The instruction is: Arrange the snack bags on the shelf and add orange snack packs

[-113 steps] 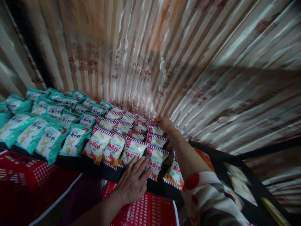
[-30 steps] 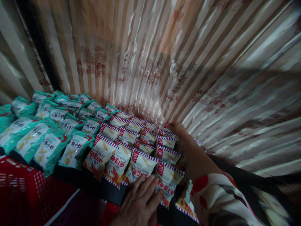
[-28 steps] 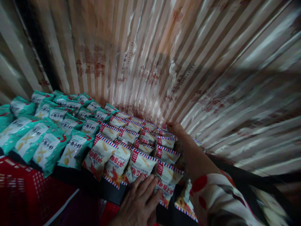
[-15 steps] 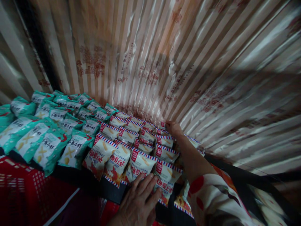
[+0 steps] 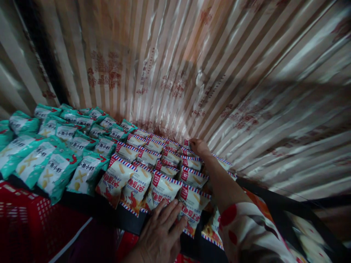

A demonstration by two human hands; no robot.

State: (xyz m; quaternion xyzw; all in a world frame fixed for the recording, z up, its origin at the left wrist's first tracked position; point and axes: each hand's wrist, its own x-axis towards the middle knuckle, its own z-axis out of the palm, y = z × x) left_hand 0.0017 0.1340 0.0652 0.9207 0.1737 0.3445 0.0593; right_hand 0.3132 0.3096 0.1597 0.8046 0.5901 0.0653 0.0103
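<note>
Rows of white snack bags [image 5: 115, 179] with red print and blue-and-red striped edges stand on a dark shelf. My right hand [image 5: 199, 147] reaches to the back row. Its fingers are closed on a small white-and-red snack bag [image 5: 187, 143] there, mostly hidden among its neighbours. At the front edge my left hand [image 5: 163, 232] lies with fingers stretched out. Its fingertips rest against the front snack bags [image 5: 161, 188].
To the left, several teal snack bags [image 5: 55, 171] stand in rows. A red plastic basket [image 5: 24, 219] is at the lower left. Behind the shelf hangs a pleated, shiny printed curtain [image 5: 170, 65]. Round pale items [image 5: 312, 237] appear at the lower right.
The view has shifted very slightly. My right hand has moved a little to the left at the back row, and my left hand stays at the front bags.
</note>
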